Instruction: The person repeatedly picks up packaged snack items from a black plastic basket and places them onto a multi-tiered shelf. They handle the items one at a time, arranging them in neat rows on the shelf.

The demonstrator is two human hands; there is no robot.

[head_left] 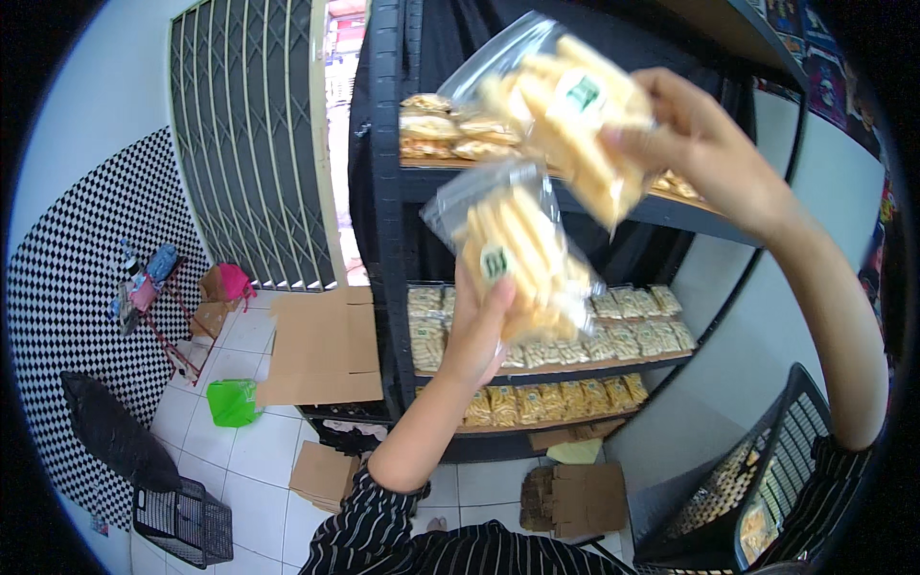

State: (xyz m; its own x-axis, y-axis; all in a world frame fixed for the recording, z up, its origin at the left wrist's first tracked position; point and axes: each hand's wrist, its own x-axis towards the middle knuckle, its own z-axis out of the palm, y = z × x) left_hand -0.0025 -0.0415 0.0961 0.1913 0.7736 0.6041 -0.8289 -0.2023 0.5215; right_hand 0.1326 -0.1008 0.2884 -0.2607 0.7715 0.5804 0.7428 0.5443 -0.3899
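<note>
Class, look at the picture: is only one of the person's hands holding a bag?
No, the left hand holds a clear bag and the right hand holds a second bag.

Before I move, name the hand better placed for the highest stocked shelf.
Likely the right hand: it holds the upper bag across that shelf in view, while the left hand holds the lower bag beneath.

A: Colours on the upper bag and lower bag?
B: We log both clear, pale-yellow sticks inside, green-and-white labels.
A: The sleeve?
B: Black, thin white stripes.
A: Around us?
B: We note black-and-white checked wall, dark grey gate with cream bars, charcoal shelf frame, lime-green container, brown cardboard sheet, white floor tiles.
</note>
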